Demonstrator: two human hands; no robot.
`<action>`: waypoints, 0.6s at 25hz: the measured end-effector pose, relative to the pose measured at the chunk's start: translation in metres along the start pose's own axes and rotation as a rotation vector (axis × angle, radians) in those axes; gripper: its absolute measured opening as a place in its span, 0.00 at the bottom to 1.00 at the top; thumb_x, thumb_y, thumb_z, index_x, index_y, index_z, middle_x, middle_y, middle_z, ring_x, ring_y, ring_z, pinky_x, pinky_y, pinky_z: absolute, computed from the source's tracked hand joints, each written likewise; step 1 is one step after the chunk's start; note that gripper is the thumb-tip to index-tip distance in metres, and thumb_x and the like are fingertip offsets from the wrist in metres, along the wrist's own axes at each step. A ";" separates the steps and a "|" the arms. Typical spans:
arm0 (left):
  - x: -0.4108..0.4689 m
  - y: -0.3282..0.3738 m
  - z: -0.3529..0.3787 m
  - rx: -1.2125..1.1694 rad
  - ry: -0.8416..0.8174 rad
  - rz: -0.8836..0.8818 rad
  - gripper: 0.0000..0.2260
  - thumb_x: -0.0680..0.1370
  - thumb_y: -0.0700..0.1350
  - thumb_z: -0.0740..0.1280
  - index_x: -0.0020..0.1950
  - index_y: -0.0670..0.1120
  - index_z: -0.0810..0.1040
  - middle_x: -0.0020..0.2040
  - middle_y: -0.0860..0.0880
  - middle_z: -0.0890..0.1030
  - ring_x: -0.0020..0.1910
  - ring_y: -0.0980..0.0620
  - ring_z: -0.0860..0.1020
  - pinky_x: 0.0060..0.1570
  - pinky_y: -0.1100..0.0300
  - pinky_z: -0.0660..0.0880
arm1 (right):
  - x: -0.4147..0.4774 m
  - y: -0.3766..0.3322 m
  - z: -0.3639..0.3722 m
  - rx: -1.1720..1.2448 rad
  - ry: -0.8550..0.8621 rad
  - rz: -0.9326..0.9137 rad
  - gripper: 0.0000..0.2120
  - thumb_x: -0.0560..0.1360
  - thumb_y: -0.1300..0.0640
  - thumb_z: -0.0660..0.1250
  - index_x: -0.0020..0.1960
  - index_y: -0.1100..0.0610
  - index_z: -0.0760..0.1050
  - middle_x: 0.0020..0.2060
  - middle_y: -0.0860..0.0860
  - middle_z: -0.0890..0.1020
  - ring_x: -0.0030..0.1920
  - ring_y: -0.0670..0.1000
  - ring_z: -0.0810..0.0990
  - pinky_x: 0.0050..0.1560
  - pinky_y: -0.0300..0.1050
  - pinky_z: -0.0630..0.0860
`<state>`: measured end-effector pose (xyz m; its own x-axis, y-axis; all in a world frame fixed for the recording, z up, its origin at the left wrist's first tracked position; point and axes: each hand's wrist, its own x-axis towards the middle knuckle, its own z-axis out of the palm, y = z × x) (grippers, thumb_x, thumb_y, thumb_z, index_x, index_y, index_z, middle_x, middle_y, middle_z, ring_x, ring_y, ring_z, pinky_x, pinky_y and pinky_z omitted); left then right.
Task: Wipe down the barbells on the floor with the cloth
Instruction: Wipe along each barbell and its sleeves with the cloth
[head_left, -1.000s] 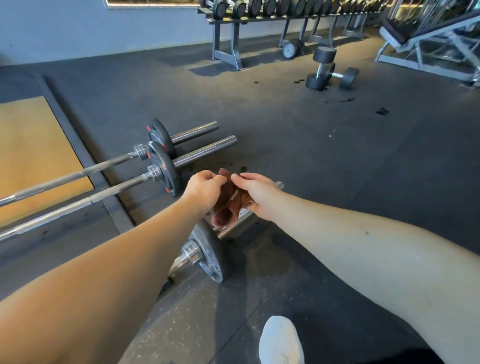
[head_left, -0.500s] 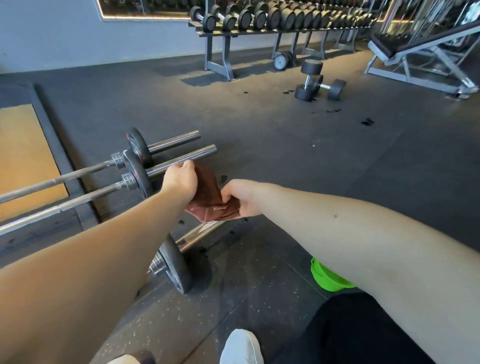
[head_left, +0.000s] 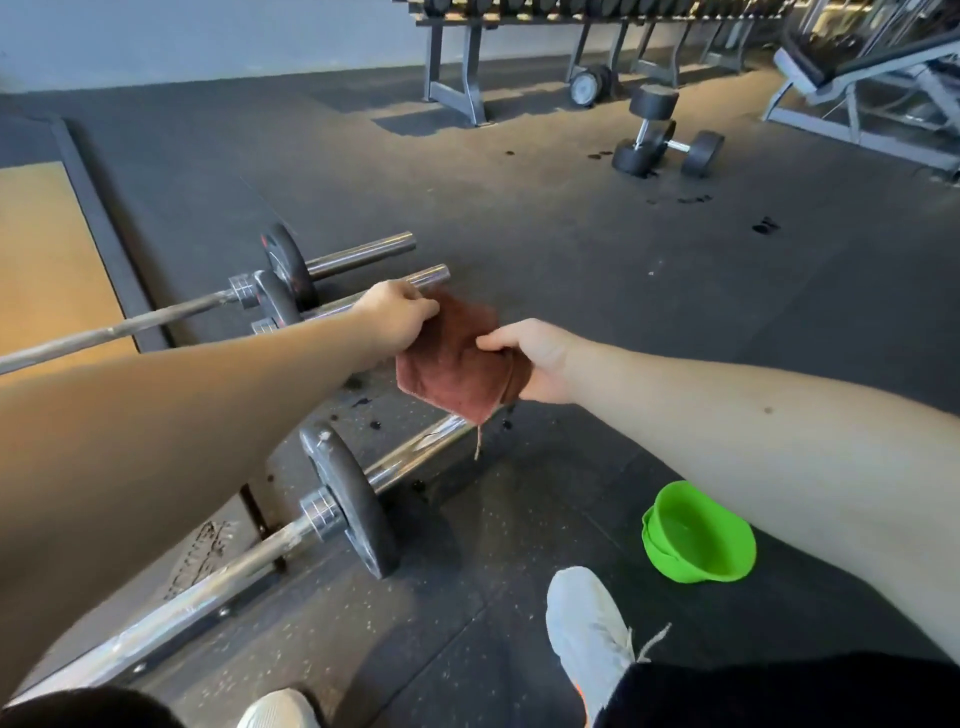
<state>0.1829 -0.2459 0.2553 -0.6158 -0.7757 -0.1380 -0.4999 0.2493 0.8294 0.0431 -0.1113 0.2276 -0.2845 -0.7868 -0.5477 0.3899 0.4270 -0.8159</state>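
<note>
A reddish-brown cloth (head_left: 452, 371) hangs spread between my two hands above the floor. My left hand (head_left: 397, 314) grips its upper left corner; my right hand (head_left: 535, 358) pinches its right edge. Three barbells lie on the dark rubber floor. The nearest barbell (head_left: 332, 512) runs from lower left up under the cloth, with a grey plate on it. The middle barbell (head_left: 426, 275) pokes its sleeve out just beyond my left hand. The far barbell (head_left: 358, 254) lies behind it with a black plate.
A green bowl (head_left: 698, 540) stands on the floor under my right forearm. My white shoes (head_left: 592, 629) are at the bottom. Loose dumbbells (head_left: 665, 140) lie further back, before a dumbbell rack (head_left: 467, 62) and a bench (head_left: 857, 78). A wooden platform (head_left: 47, 270) lies at left.
The cloth has been pulled open from a bunched wad into a spread sheet, my hands moving apart. The view has dipped, showing the green bowl and more of my shoes.
</note>
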 end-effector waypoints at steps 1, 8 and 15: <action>0.006 -0.011 0.006 0.018 -0.026 -0.020 0.08 0.81 0.48 0.68 0.47 0.45 0.78 0.45 0.45 0.80 0.45 0.44 0.79 0.51 0.52 0.79 | 0.006 0.004 -0.008 0.009 0.014 0.015 0.17 0.80 0.60 0.67 0.68 0.62 0.75 0.58 0.58 0.85 0.60 0.59 0.84 0.64 0.60 0.77; 0.050 -0.085 0.056 0.621 -0.466 -0.067 0.16 0.82 0.52 0.66 0.62 0.41 0.81 0.57 0.45 0.84 0.56 0.44 0.82 0.56 0.53 0.79 | 0.081 0.034 -0.064 -0.244 0.352 0.124 0.21 0.79 0.54 0.71 0.70 0.55 0.71 0.58 0.55 0.81 0.55 0.58 0.83 0.56 0.57 0.81; 0.064 -0.144 0.078 1.106 -0.698 -0.145 0.06 0.79 0.41 0.67 0.54 0.40 0.80 0.42 0.48 0.78 0.43 0.46 0.78 0.42 0.55 0.76 | 0.126 0.148 -0.011 -1.066 0.186 -0.260 0.26 0.83 0.64 0.60 0.79 0.48 0.64 0.79 0.50 0.63 0.80 0.56 0.58 0.80 0.56 0.54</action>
<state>0.1675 -0.2860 0.0848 -0.5311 -0.4577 -0.7130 -0.6134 0.7883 -0.0492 0.0550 -0.1429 0.0359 -0.4101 -0.8669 -0.2835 -0.6276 0.4937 -0.6020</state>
